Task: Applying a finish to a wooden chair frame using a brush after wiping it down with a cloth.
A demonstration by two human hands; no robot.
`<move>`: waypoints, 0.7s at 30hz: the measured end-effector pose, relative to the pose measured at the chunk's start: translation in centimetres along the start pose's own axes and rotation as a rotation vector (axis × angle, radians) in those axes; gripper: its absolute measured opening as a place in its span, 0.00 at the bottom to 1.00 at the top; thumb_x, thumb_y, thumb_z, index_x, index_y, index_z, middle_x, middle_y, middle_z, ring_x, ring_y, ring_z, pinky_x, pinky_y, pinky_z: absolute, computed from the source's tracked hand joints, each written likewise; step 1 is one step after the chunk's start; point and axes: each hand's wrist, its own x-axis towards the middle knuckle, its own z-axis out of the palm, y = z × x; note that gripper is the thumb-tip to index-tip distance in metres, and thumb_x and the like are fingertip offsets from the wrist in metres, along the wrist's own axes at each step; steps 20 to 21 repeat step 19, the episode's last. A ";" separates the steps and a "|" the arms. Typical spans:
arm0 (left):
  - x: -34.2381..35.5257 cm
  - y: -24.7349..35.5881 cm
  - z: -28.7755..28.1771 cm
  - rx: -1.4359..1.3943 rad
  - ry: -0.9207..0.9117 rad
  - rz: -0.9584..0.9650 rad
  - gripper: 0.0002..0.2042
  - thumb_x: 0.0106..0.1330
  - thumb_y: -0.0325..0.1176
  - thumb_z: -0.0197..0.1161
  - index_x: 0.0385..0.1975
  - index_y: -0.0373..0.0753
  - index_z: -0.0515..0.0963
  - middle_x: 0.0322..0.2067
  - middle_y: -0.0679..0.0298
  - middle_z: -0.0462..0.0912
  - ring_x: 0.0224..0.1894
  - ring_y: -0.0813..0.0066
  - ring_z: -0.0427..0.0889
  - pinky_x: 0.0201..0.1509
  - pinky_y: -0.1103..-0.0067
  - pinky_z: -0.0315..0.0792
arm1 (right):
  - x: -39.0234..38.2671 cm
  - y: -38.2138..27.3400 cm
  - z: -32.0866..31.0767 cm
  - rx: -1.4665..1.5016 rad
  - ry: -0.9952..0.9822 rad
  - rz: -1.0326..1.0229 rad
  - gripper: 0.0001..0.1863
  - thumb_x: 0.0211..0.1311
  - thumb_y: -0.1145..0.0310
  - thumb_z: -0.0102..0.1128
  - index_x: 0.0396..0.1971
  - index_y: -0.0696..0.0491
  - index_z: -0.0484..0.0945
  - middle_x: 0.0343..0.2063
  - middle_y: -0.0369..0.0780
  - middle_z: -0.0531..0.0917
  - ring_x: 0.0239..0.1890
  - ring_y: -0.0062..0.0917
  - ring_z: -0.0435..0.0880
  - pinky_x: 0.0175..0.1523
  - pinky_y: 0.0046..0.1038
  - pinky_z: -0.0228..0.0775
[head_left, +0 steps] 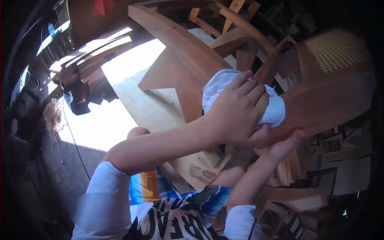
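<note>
My left hand [240, 106] is closed over a bunched white cloth [222, 86]. The cloth presses against a curved brown part of a wooden chair frame [332, 104]. My right hand [280, 150] grips the lower edge of that same part, just below the left hand. Some of its fingers are hidden by the wood. Woven cane [338, 52] fills a panel of the frame at the upper right. A broad angled wooden piece of the frame [172, 66] extends to the upper left.
Beneath the frame lies a pale wooden board [156, 108], partly in bright sunlight. Stacked curved wooden pieces [100, 50] stand at the left. A dark cable [76, 140] runs across the floor. More wooden chair parts [296, 200] are at the lower right.
</note>
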 end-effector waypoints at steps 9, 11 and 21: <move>-0.2 -15.4 -5.3 0.210 0.258 0.169 0.15 0.47 0.47 0.61 0.26 0.41 0.77 0.27 0.59 0.79 0.36 0.57 0.79 0.52 0.64 0.70 | -1.7 -1.9 2.3 -0.392 0.445 -0.036 0.37 0.76 0.47 0.45 0.69 0.66 0.61 0.65 0.54 0.68 0.63 0.38 0.72 0.68 0.35 0.63; -0.3 -22.2 -8.6 0.265 0.288 0.235 0.14 0.49 0.44 0.60 0.26 0.40 0.78 0.28 0.57 0.81 0.35 0.55 0.79 0.52 0.63 0.71 | -1.6 -0.6 2.0 -0.398 0.463 -0.082 0.36 0.78 0.48 0.41 0.68 0.67 0.62 0.65 0.54 0.68 0.64 0.37 0.71 0.68 0.34 0.62; -0.6 -36.0 -19.3 0.265 0.228 -0.921 0.23 0.70 0.47 0.45 0.53 0.40 0.80 0.60 0.39 0.75 0.69 0.51 0.68 0.75 0.61 0.57 | -1.7 -1.0 3.7 -0.402 0.583 -0.060 0.45 0.74 0.37 0.43 0.70 0.65 0.59 0.67 0.53 0.67 0.64 0.40 0.70 0.69 0.36 0.61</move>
